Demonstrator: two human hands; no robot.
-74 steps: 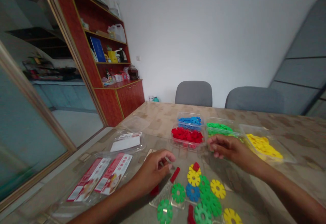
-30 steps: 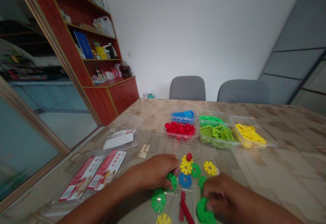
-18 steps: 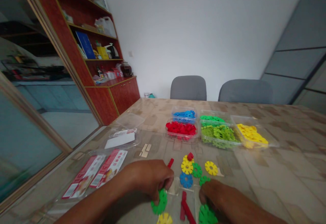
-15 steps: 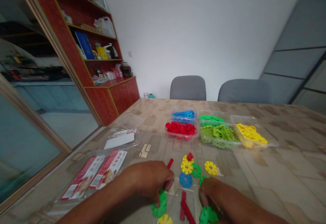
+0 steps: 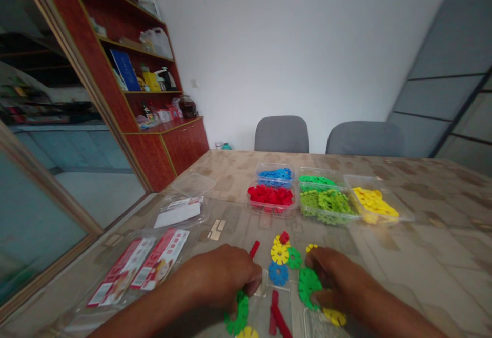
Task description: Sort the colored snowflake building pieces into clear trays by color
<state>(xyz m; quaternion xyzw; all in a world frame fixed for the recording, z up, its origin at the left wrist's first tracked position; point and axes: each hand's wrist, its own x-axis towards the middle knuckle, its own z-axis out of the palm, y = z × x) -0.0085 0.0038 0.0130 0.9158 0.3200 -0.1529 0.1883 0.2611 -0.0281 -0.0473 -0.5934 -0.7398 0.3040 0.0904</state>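
My left hand is closed in a pinch on a joined group of green notched discs low on the table. A yellow notched disc shows just below that group. My right hand has its thumb and fingers around another green notched-disc cluster, with a second yellow disc under the hand. Two red strips lie crossed between my hands. Above them sit a blue disc, a single green disc and a yellow disc with a red piece behind it.
Clear tubs hold red pieces, blue discs, light green pieces and yellow pieces. Red-and-white cards and plastic packaging lie at left. Another red strip is beyond my left hand. Two grey chairs stand behind the table.
My right hand has moved up and brought its green cluster away from the table's near edge, now covering most of the upper right yellow disc. My left hand stays nearly in place.
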